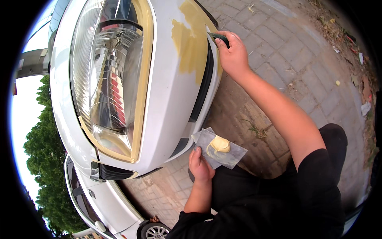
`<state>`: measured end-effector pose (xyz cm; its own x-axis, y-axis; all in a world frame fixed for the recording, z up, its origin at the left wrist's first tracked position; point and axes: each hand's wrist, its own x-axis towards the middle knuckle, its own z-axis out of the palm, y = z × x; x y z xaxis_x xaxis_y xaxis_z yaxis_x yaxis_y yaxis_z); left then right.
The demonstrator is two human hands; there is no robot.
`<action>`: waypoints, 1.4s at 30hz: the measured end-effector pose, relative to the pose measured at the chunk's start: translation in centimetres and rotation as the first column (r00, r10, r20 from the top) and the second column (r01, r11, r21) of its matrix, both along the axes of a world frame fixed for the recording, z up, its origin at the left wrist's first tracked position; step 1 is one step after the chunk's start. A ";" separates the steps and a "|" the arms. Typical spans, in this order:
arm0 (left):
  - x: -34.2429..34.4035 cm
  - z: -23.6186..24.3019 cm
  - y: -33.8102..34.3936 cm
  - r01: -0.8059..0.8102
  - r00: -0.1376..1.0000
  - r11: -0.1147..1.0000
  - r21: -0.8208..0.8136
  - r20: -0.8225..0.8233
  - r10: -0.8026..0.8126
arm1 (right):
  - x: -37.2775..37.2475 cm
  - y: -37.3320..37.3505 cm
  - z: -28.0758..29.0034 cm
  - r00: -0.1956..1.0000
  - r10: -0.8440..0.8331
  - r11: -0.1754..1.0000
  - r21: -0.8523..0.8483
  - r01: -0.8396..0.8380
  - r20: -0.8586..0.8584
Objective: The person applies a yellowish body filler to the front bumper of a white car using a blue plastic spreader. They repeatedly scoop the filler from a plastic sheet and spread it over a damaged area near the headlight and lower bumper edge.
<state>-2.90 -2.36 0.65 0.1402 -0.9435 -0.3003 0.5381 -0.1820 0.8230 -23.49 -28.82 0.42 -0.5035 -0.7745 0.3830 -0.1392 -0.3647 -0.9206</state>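
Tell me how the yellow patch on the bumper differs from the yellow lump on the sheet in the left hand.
The patch is spread flat and streaky, while the lump sits as a rounded mound. The patch covers a broad area; the lump covers far less. The patch looks darker, mustard-toned; the lump is paler and creamier. Both are yellowish and lie on smooth surfaces: the bumper and the sheet.

bumper: smooth, shiny | patch: dull, streaky | headlight: clear, glassy | tape: papery, dull | paste: smooth, creamy | sheet: see-through, plastic-looking | bricks: rough, stony
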 end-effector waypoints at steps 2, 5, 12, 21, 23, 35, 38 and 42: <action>0.0 0.0 0.0 -0.012 1.000 1.000 0.010 0.012 0.012 | -0.4 -1.4 0.4 0.999 0.035 0.999 0.023 -0.035 0.009; 0.1 -0.1 0.2 -0.029 0.999 0.999 0.035 0.046 0.027 | -0.4 -2.7 0.8 0.999 0.047 0.998 0.048 -0.047 -0.004; 0.2 0.1 0.3 -0.048 0.997 0.998 0.038 0.067 0.045 | -0.1 -3.8 0.0 0.997 0.067 0.995 0.071 -0.064 -0.038; 1.1 -0.3 0.3 -0.051 0.998 0.997 0.050 0.036 0.049 | 2.3 0.2 -0.6 0.997 0.046 0.998 0.042 -0.048 0.057; 1.0 -0.3 0.2 -0.054 0.998 0.997 0.050 0.032 0.053 | 2.8 1.4 -0.5 0.998 0.038 0.999 0.023 -0.039 0.049; 0.9 -0.4 0.0 -0.043 0.999 0.998 0.047 0.032 0.041 | 6.5 8.0 -1.0 0.987 0.147 0.989 -0.015 -0.146 0.070; 0.9 -0.4 0.1 -0.037 0.999 0.998 0.048 0.027 0.036 | 7.4 9.4 -1.7 0.978 0.202 0.979 -0.016 -0.202 0.058; 0.5 -0.3 -0.1 -0.022 1.000 0.998 0.057 0.022 0.021 | 8.1 10.9 -2.1 0.965 0.262 0.965 -0.035 -0.261 0.032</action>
